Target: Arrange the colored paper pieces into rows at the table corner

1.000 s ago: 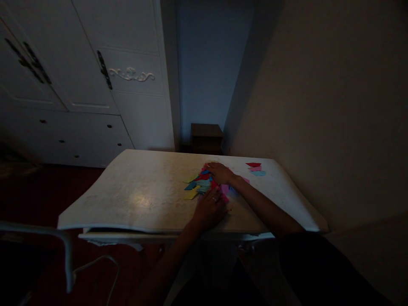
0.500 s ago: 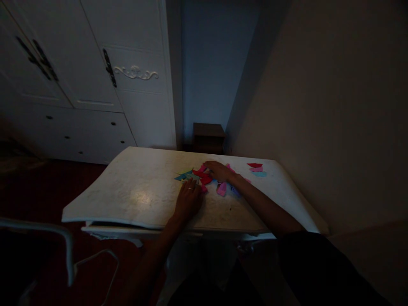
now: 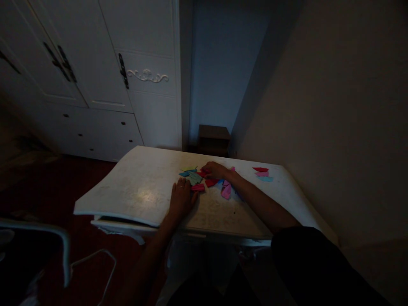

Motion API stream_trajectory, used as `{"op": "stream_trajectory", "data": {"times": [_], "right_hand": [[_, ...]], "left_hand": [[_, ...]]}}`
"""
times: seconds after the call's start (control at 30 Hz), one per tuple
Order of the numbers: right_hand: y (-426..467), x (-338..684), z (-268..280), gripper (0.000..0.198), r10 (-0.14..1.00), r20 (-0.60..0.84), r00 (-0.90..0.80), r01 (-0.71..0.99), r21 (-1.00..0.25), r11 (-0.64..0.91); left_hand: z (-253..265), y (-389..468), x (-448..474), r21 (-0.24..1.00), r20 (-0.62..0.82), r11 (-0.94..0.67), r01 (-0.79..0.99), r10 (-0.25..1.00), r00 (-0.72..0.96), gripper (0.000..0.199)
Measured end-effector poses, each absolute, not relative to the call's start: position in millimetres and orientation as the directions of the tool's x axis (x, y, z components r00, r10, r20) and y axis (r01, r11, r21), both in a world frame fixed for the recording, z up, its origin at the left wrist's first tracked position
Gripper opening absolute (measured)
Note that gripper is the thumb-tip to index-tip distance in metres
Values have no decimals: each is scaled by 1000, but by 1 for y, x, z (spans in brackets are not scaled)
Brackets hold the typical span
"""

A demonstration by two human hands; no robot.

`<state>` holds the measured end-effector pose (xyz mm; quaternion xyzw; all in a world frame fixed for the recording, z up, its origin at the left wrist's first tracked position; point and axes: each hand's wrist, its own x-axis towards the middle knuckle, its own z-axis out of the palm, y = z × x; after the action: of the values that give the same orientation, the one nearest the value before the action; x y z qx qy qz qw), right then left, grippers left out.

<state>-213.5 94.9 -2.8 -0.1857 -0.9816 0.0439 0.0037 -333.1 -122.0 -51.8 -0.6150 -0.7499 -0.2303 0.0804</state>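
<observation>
On a white table, the right hand rests among coloured papers, the left hand beside them; whether fingers grip cannot be told.

Right hand: grip on paper pieces unclear
Purple piece: on table, mostly behind right forearm
Dark speck: toward table's front edge, unidentifiably small
Wardrobe: beyond table, top cut off
</observation>
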Motion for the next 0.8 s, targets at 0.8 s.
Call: {"op": "stream_trajectory", "data": {"times": [0.8], "right_hand": [[101, -208, -18, 43, 365, 174, -915, 309, -281, 909]], "left_hand": [[-41, -123, -330, 190, 342, 185, 964, 908, -242, 56]]}}
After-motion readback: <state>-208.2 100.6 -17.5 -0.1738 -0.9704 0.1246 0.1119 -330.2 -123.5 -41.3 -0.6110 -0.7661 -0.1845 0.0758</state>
